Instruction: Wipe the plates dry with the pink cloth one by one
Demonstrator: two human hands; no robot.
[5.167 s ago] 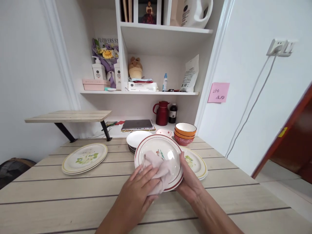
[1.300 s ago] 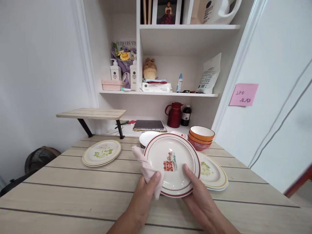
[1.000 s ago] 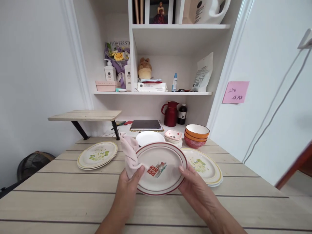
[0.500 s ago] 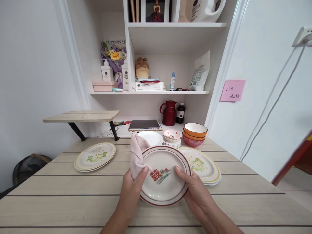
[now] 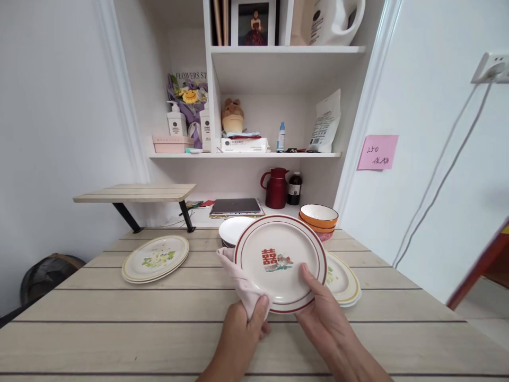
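Observation:
A white plate (image 5: 280,281) with dark red rings and a red printed motif is held up, tilted toward me, above the table. My right hand (image 5: 328,318) grips its lower right edge, thumb on the face and fingers behind. A pale pink cloth (image 5: 242,284) is bunched in my left hand (image 5: 244,331), whose thumb presses it at the plate's lower left rim. Behind the held plate, a stack of oval plates (image 5: 345,284) with yellow rims is partly covered. White round dishes (image 5: 234,229) also show in part behind it.
Orange bowls (image 5: 319,216) are stacked at the back right of the wooden table (image 5: 139,329). Oval plates (image 5: 157,258) with green prints lie at left, near a small raised shelf (image 5: 135,194). Further back are a dark red jug (image 5: 275,188), a dark bottle (image 5: 294,190) and a laptop (image 5: 235,205).
The plate has moved up and to the right and turned slightly. My left hand with the cloth has slid from its left side to the lower left rim. The small dishes behind are now hidden.

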